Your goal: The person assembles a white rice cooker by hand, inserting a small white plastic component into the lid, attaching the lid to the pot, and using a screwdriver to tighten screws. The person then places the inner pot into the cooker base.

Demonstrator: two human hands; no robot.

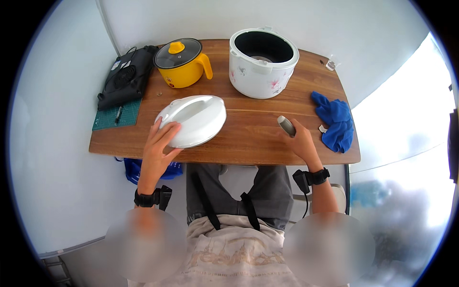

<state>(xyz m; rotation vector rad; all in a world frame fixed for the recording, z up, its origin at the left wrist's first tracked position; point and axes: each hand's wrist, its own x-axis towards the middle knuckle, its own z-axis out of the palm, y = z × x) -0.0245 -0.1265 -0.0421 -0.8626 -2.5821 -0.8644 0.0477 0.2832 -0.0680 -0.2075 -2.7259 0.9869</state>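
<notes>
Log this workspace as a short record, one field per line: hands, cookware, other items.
Left hand: fingers against the white lid
Right hand: grips a small grey object, kind unclear
Cooker body: white, flower-patterned, uncovered
Yellow pot: dark lid on, left of the cooker body
Right side: crumpled blue cloth
Left side: green mat, partly under a black device
Surface: wooden table

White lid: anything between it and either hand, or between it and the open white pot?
Nothing visible does. The left hand touches the white lid; between the lid and the right hand, which holds a small grey object, only wooden tabletop shows. The yellow pot stands left of the line to the open white pot.
</notes>
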